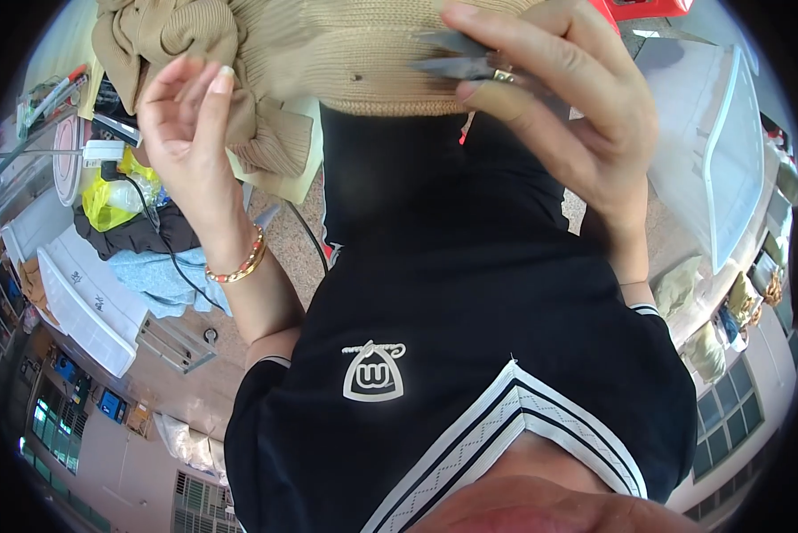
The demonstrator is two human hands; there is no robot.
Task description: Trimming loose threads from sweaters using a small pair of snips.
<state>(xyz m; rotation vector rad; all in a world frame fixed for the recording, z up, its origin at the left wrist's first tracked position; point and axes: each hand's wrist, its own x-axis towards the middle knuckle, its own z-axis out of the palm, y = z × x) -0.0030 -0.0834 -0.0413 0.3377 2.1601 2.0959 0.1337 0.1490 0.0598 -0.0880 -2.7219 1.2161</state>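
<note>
Speckled flooring [288, 240] runs beneath a cluttered workroom, with a translucent plastic bin [683, 115] off to the right and a yellow bag [106, 204] on the left. Across the seated person's dark-clothed lap lies a tan knitted piece [355, 75], flat at the middle and bunched in ribbed folds toward the left. From where I stand, the right hand [577, 107] grips small metal snips [457, 67], blades parted just above the knit; the left hand [186, 111] hangs loosely open near the folds, fingers half curled, nothing visible in it. I'd judge the fabric light, soft and stretchy, hardly slippery, though its loops could snag or be nicked by those points. Best hold it by the thicker bunched ribbing, or pinch the lower edge, keeping fingertips clear of the blades.
</note>
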